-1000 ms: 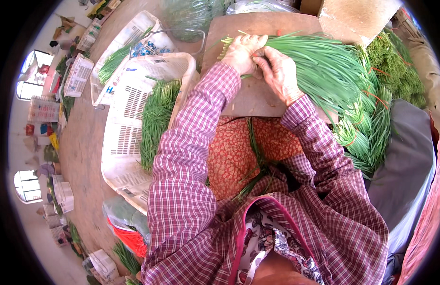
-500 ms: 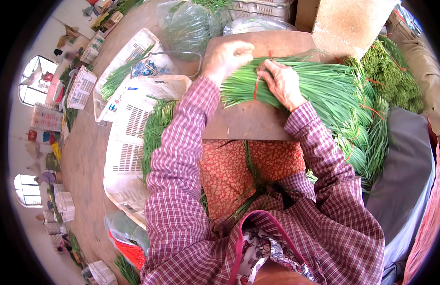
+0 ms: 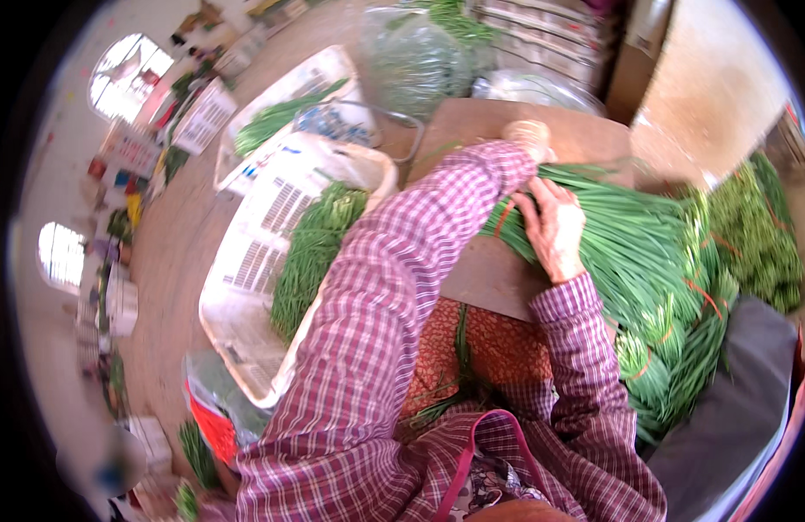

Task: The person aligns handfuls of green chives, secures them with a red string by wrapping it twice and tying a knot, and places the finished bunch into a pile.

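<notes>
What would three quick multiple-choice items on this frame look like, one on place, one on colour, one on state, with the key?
1. Where is the white slatted crate?
A. to the person's left
B. on the wooden board
C. behind the right sleeve

2. What colour are the bands around the stalks?
A. blue
B. red-orange
C. white

3. What is the right hand doing?
A. hanging free in the air
B. resting on the green stalks
C. holding a knife

Key: 1 A, the crate sits left of the left sleeve, on the floor. 2 B, a thin red-orange band shows on the bundle at the hand, and more on the pile. 3 B, the hand lies palm down on the stalks on the wooden board.
</notes>
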Demonstrator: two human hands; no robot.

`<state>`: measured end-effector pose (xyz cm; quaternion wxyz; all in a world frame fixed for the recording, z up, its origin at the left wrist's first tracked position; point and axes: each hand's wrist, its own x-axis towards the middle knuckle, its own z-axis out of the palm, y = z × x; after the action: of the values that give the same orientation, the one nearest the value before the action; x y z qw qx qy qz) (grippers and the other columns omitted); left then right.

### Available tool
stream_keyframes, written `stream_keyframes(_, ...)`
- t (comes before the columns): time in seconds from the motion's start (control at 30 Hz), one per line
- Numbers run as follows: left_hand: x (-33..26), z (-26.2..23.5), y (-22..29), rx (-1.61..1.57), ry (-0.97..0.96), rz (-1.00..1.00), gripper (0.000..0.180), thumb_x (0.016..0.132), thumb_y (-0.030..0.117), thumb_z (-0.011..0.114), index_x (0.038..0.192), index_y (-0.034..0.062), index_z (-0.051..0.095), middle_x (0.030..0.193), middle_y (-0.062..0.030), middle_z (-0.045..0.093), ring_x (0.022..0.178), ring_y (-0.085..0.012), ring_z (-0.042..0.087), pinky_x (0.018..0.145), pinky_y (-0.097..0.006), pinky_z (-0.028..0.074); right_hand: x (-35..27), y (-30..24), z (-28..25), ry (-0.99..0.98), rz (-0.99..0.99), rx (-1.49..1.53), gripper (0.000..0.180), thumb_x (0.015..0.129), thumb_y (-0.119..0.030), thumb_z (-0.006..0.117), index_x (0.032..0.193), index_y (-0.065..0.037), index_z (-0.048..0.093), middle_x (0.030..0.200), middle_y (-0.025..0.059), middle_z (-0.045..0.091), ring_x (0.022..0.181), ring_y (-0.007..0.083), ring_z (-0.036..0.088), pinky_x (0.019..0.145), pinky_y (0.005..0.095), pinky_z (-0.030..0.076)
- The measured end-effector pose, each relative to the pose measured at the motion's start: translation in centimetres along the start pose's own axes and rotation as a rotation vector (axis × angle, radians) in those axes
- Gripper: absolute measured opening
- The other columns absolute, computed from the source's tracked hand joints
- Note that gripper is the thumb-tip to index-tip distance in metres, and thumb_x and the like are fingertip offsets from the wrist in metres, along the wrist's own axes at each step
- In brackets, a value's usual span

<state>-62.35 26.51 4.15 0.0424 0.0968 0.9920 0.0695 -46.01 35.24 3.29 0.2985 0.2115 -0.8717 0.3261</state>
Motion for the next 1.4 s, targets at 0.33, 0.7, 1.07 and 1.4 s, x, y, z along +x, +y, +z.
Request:
stream_keyframes(0.33, 1.6, 1.7, -3.2, -0.311, -0.057, 0.04, 0.026, 0.07, 0.028, 0.08, 0.093, 0.0176, 0.075, 0.089, -0.0037, 0.072, 0.087, -0.0181, 0.068, 0.08, -0.034, 0.052, -0.3, -0.5, -0.6, -0.048, -0.04, 0.154, 0.011, 0.086, -0.015, 0.065, 0.092, -0.006, 0.065, 0.092, 0.0103, 0.066, 0.089, 0.0321, 0.061, 0.081, 0.0392, 0.045)
stream_keyframes(0.7, -3.9, 0.2, -8.8, -1.178, -0.237, 0.381, 0.011, 0.086, 0.011, 0.068, 0.094, 0.0039, 0.066, 0.089, -0.0095, 0.07, 0.086, -0.0179, 0.067, 0.08, -0.033, 0.052, 0.1, -1.4, -0.2, 0.006, -0.047, 0.217, 0.011, 0.085, -0.02, 0.066, 0.089, -0.01, 0.068, 0.089, 0.0076, 0.066, 0.086, 0.0289, 0.058, 0.081, 0.0381, 0.045)
stream_keyframes(1.07, -14.1, 0.7, -8.0, -1.095, -0.095, 0.351, 0.009, 0.092, 0.008, 0.062, 0.098, 0.0019, 0.06, 0.09, -0.0029, 0.064, 0.087, -0.0088, 0.058, 0.076, -0.026, 0.047, -1.1, -2.6, -0.6, -0.138, 0.24, 0.246, 0.018, 0.084, -0.024, 0.069, 0.089, -0.006, 0.065, 0.074, 0.0132, 0.064, 0.069, 0.0335, 0.061, 0.063, 0.0399, 0.047)
stream_keyframes(1.4, -17.8, 2.6, -7.8, -1.187, 0.041, 0.323, 0.012, 0.09, 0.01, 0.066, 0.098, 0.0018, 0.063, 0.088, -0.0053, 0.067, 0.082, -0.0095, 0.059, 0.073, -0.026, 0.049, -1.2, -4.9, -2.3, -0.29, 0.342, 0.163, 0.042, 0.076, -0.024, 0.077, 0.104, 0.002, 0.058, 0.082, 0.0172, 0.07, 0.079, 0.0311, 0.069, 0.073, 0.0391, 0.052)
